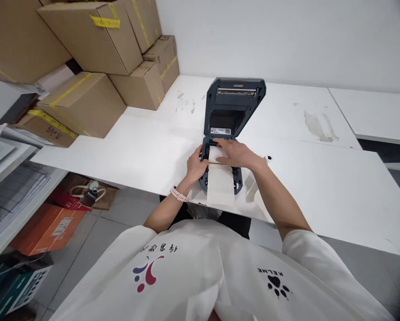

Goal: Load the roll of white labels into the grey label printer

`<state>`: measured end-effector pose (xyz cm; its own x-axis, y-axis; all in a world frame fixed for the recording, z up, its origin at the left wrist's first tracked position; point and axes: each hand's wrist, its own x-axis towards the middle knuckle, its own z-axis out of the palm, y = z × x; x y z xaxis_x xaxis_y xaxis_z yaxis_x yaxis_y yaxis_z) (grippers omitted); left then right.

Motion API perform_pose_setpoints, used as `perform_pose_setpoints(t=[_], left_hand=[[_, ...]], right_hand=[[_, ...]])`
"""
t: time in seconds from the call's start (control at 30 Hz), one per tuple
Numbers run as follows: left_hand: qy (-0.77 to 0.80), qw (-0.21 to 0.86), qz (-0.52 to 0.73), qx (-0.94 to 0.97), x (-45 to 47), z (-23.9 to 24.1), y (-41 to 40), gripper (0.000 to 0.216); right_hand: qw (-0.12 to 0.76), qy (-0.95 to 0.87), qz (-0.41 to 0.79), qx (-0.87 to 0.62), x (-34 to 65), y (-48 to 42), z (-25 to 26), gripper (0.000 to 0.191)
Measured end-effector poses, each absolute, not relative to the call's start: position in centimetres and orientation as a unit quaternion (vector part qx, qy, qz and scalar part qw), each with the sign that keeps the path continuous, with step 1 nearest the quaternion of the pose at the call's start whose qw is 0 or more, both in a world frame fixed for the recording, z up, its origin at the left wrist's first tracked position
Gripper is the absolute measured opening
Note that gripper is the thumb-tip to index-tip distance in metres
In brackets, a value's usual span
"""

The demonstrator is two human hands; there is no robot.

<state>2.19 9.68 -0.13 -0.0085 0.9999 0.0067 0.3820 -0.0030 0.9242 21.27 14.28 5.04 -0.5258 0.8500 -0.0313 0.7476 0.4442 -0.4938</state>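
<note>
A dark grey label printer stands on the white table near its front edge, its lid tilted up and back. Inside sits a white roll of label paper, and a strip of its paper runs out over the printer's front. My left hand is closed on the printer's left edge, its thumb beside the roll. From the right, my right hand reaches across the roll, with its fingers behind and its thumb in front, gripping it. Part of the roll is hidden under that hand.
Cardboard boxes with yellow tape are stacked at the back left against the wall. A loose curled paper strip lies right of the printer. An orange box stands below on the left. The table's front edge is close to my body.
</note>
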Motion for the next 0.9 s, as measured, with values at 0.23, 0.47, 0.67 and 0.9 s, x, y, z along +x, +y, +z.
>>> perform_pose_setpoints(t=[0.23, 0.47, 0.67, 0.9], left_hand=[[0.598, 0.376, 0.390, 0.591, 2.4, -0.3, 9.9, 0.078], [0.611, 0.371, 0.376, 0.589, 2.4, 0.0, 9.8, 0.078], [0.613, 0.370, 0.378, 0.587, 2.5, 0.2, 9.6, 0.078], [0.620, 0.366, 0.370, 0.587, 2.4, -0.3, 9.8, 0.078]], right_hand=[[0.010, -0.832, 0.287, -0.475, 20.7, 18.2, 3.9, 0.105], [0.191, -0.799, 0.427, -0.379, 26.7, 15.2, 9.2, 0.097], [0.373, -0.690, 0.455, -0.423, 34.1, 16.6, 8.3, 0.087], [0.462, -0.553, 0.474, -0.506, 37.2, 22.8, -0.6, 0.088]])
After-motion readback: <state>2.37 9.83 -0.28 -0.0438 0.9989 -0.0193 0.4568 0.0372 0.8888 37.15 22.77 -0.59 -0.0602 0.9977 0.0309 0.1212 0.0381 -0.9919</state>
